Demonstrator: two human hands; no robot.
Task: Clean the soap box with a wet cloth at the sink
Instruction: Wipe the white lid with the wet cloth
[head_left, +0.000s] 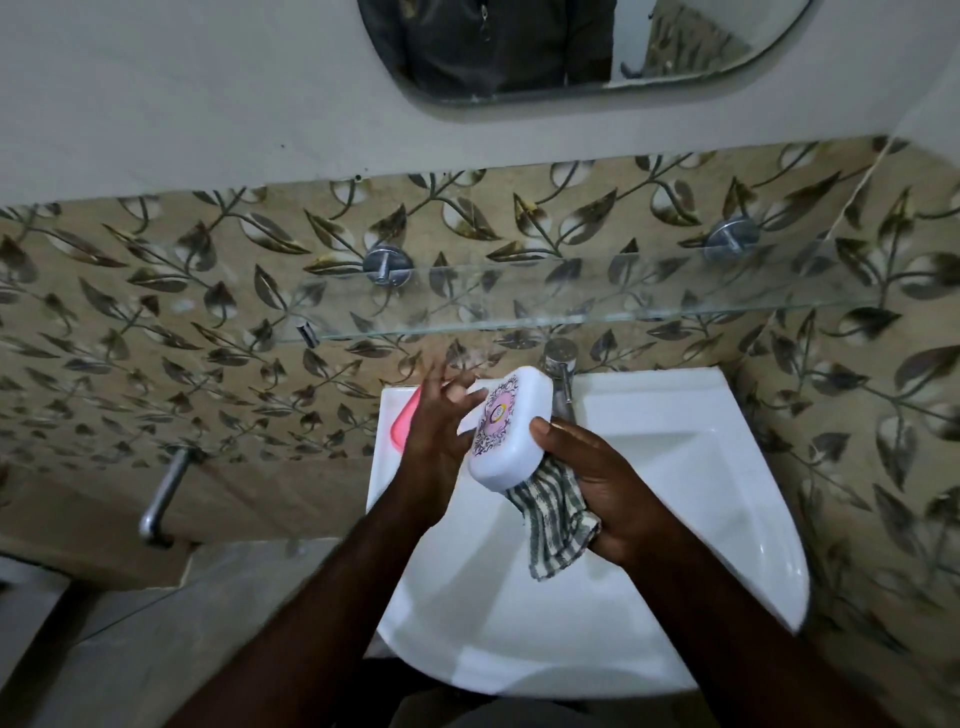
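Note:
A white soap box (506, 431) with a pink and black patterned lid is held above the white sink (701, 467). My right hand (608, 488) grips the box from the right with its thumb on the box's edge. It also holds a green and white striped cloth (556, 525) bunched under the box. My left hand (441, 431) is at the box's left side with fingers spread and blurred; they touch its left edge.
A pink soap dish (405, 421) lies on the sink's left rim behind my left hand. The metal tap (561, 374) stands behind the box. A glass shelf (571, 301) juts from the leaf-patterned tiles above. A metal pipe (161, 499) sticks out at left.

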